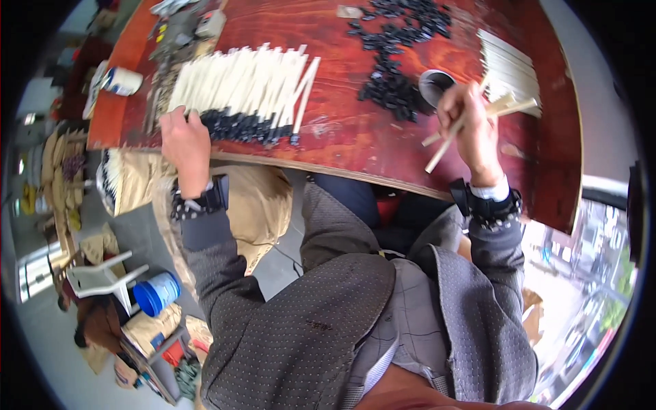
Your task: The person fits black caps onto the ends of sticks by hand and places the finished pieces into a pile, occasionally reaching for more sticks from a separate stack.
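Note:
A long row of pale wooden sticks with black caps on their near ends lies at the left of the table. My left hand is at the row's left end, its bent fingers closed against the capped ends; what they grip is hidden. At the right, my right hand is closed around a few bare pale sticks, which jut out on both sides of it. Just behind that hand lies a bundle of bare pale sticks. A round cup stands beside the right hand.
Loose black caps are heaped left of the cup, with more scattered behind. The red wooden table has its near edge before my lap. A white jar sits at the far left. Paper sacks stand below the edge.

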Demonstrator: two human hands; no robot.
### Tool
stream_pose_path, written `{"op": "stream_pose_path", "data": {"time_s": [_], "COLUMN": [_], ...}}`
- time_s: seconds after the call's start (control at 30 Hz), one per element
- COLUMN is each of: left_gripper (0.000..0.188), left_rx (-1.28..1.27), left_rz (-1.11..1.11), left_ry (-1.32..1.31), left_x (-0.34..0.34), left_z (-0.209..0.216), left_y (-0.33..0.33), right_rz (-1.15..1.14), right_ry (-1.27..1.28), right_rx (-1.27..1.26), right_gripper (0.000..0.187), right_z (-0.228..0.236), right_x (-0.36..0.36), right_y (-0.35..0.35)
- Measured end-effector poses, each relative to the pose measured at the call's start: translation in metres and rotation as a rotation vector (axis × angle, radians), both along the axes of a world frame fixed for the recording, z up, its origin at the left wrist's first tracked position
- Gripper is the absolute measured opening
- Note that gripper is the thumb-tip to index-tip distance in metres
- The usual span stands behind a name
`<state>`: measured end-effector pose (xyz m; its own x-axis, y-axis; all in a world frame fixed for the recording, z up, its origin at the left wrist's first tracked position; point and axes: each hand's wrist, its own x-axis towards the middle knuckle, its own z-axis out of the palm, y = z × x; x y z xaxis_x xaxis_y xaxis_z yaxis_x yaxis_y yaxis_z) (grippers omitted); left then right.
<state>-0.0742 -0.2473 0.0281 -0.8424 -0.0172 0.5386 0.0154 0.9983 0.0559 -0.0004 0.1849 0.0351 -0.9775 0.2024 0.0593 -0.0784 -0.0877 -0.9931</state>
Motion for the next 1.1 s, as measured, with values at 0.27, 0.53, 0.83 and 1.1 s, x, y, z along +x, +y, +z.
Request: {"op": "stream_pose_path", "data": {"time_s": [0.27, 0.53, 0.83, 1.1], "left_gripper": [0.02, 0.028, 0.025, 0.011], "left_rx": [0.363, 0.248, 0.264, 0.439], "left_rz": [-0.917, -0.979, -0.894, -0.88], "left_ry": [-0.115, -0.312, -0.388, -0.46], "left_x": [0.038, 0.036, 0.042, 0.037], "left_z": [-0.038, -0.067, -0.063, -0.053], "left_y": [0.207, 0.263, 0.246, 0.236], "right_rz": [-0.072, -0.183, -0.36, -0.202], "right_ry": [0.025, -0.071, 0.008, 0.296], "right_rx": [0.005, 0.051, 0.463, 1.053], "right_gripper": [0.054, 0.056, 0.047, 0.019], "right_z": [-0.01, -0.013, 0.0, -0.019], "right_x": [0.002, 0.024, 0.001, -0.036], "right_y": [0.036, 0.055, 0.067, 0.052]}}
